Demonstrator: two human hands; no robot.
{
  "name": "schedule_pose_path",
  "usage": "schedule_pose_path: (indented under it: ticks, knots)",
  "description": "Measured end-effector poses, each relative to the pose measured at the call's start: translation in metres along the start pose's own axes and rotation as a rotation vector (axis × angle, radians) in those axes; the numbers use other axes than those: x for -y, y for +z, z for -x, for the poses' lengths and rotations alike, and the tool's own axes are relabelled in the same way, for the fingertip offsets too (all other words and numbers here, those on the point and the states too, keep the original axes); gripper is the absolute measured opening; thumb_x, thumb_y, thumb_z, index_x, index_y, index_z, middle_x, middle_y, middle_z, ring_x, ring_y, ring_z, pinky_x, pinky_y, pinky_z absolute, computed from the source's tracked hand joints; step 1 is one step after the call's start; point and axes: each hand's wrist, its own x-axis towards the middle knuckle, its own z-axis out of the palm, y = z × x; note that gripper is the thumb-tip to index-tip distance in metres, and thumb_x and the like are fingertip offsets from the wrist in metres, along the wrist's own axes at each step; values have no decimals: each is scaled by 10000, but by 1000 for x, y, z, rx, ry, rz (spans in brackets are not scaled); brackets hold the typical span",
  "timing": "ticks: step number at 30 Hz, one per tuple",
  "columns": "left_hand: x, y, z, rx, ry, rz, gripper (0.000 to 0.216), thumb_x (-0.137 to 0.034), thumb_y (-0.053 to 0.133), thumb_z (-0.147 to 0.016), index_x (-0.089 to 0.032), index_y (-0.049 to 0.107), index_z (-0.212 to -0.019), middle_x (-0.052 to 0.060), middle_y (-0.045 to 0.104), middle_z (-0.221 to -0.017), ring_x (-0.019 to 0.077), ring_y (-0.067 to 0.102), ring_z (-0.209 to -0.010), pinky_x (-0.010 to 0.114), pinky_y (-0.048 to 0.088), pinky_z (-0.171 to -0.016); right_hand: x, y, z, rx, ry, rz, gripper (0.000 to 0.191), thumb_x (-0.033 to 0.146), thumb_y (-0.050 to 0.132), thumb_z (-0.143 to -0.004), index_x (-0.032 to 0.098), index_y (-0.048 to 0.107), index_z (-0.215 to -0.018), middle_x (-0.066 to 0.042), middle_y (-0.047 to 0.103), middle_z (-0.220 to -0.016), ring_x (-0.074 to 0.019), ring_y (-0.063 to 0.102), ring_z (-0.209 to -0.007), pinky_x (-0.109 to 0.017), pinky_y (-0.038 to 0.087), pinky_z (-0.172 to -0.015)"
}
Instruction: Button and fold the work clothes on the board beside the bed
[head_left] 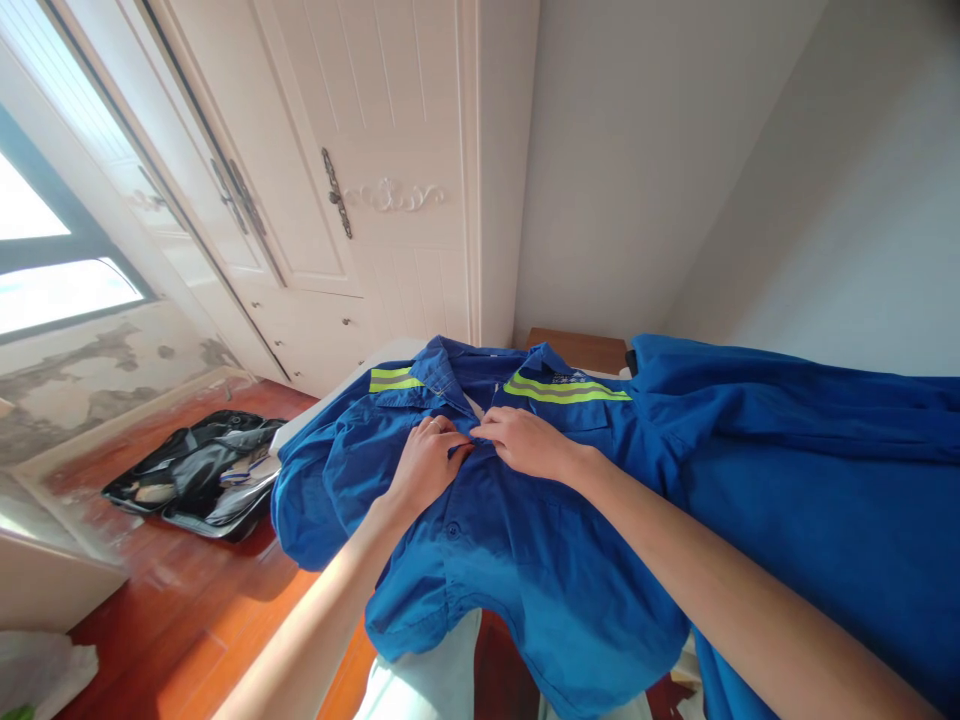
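A blue work jacket (540,580) lies spread out in front of me, its collar at the far end. Yellow-green and grey reflective strips (562,391) cross its chest on both sides. My left hand (426,460) pinches the front edge just below the collar, thumb and fingers together. Meeting it there, my right hand (526,440) has its fingertips closed on the same edge. Whatever lies between the fingertips is hidden. Lower on the front a dark button (453,529) shows. The hem hangs in folds toward me.
More blue cloth (825,540) covers the right side. On the reddish wood floor (180,640) at left lies an open black suitcase (244,525) with clothes in it. A white wardrobe (405,130) and a grey wall stand beyond the jacket. A brown wooden piece (581,346) is behind the collar.
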Motion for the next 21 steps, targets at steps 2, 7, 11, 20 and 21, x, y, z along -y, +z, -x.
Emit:
schedule_pose_path:
  ticks: [2, 7, 11, 20, 21]
  knots:
    - [2, 1, -2, 0, 57, 20, 192, -269, 572, -906, -233, 761, -903, 74, 658, -914, 207, 571, -881, 342, 453, -821, -5, 6, -1, 1, -80, -86, 397, 15, 500, -839, 188, 682, -1146, -79, 681, -1110, -200, 614, -1030, -324, 446, -911]
    - [4, 4, -3, 11, 112, 48, 201, -291, 551, -924, -227, 740, -945, 66, 668, -960, 204, 574, -912, 351, 447, -846, -15, 11, -1, -44, -93, -91, 322, 86, 622, -824, 213, 696, -1111, -58, 686, -1164, -242, 590, -1097, -438, 376, -1004]
    - [4, 7, -3, 2, 98, 45, 209, -298, 543, -931, -223, 734, -969, 65, 675, -983, 208, 578, -931, 352, 441, -856, -18, 13, 0, -77, -52, -39, 149, 180, 667, -844, 228, 742, -964, -64, 648, -1238, -266, 538, -1173, -467, 348, -1020]
    - [3, 7, -4, 17, 103, 105, 229, -254, 496, -947, -199, 716, -918, 70, 684, -952, 204, 592, -904, 349, 443, -849, -12, 16, 0, -125, -75, -1, 81, 163, 580, -903, 168, 648, -858, -64, 680, -1047, -208, 572, -1033, -372, 361, -911]
    - [4, 8, -4, 16, 99, 121, 216, -242, 502, -941, -196, 712, -923, 70, 686, -958, 205, 595, -909, 349, 443, -854, -11, 15, 0, -131, -72, 15, 91, 163, 560, -912, 164, 634, -858, -65, 679, -1008, -202, 573, -1000, -360, 365, -889]
